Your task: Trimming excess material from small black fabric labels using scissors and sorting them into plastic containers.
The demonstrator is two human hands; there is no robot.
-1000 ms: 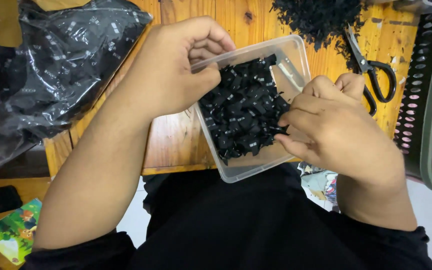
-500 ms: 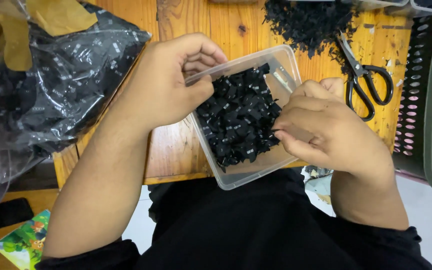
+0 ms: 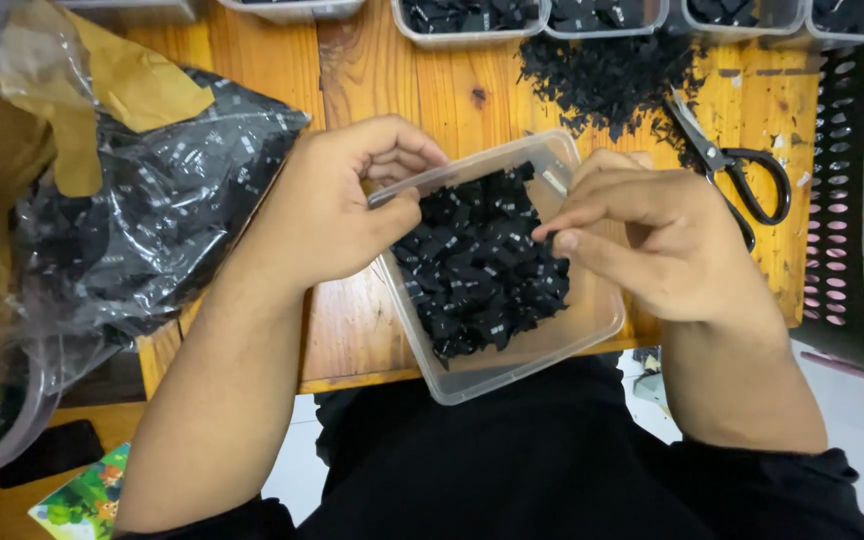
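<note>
Left hand [image 3: 337,215] pinched the clear tub's [image 3: 592,325] near-left rim on the worktop [image 3: 352,330]; right hand [image 3: 667,245], fingertips narrowed together, hovered directly over the black tags [image 3: 482,275] inside, nearer them.

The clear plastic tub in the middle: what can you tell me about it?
The clear plastic tub is a shallow rectangular container of thin see-through plastic, lidless, lying at an angle on the wooden table's near edge. Small black pieces fill much of it. The left hand grips its left rim; the right hand hovers over its right side.
</note>
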